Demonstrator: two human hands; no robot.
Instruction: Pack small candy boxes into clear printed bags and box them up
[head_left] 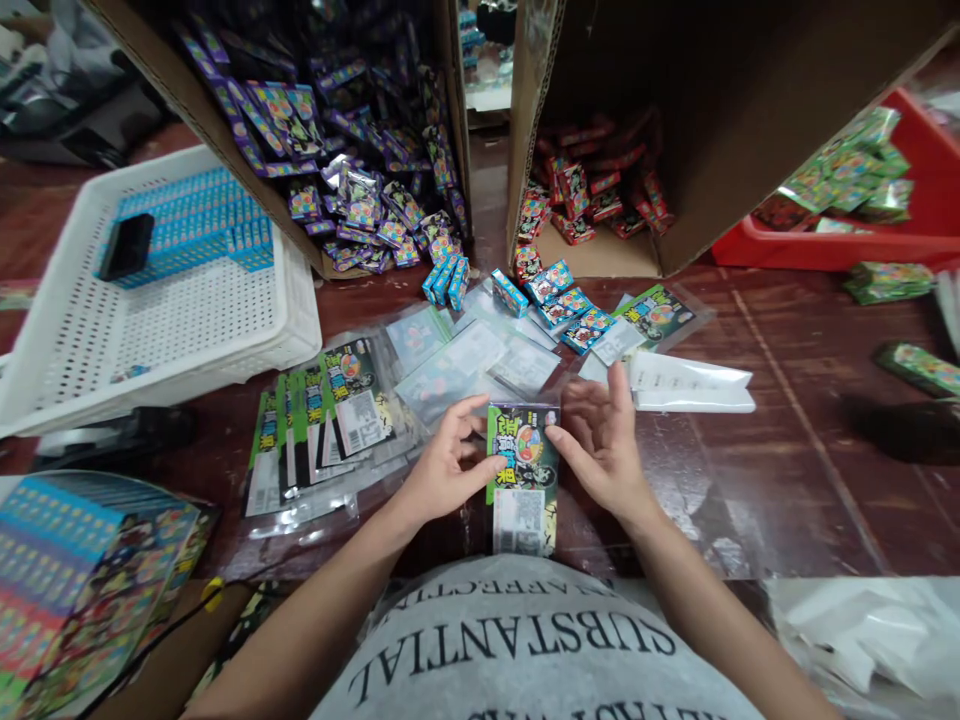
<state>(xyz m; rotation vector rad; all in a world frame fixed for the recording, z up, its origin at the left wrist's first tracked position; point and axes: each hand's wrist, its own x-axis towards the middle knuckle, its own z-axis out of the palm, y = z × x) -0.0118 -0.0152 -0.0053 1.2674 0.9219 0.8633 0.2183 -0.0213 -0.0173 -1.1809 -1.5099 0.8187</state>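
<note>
A flat printed packet (525, 470), green and black with a white label at its lower end, is in front of my body at the table's near side. My left hand (454, 460) is at its left edge, thumb on its face and fingers curled by the upper corner. My right hand (606, 445) is at the other edge, its thumb touching the upper right corner and its fingers spread. Just beyond lie clear plastic bags (469, 350) with white paper. Small blue boxes (559, 300) lie behind them. Similar packets (352, 395) overlap in a stack to the left.
Cardboard boxes hold purple packs (367, 195) and red packs (574, 190). A white basket (187, 330) with blue boxes and a dark phone (127, 247) stands left. A red bin (795, 245) with green packs is far right. A folded white strip (690, 382) lies beside my right hand.
</note>
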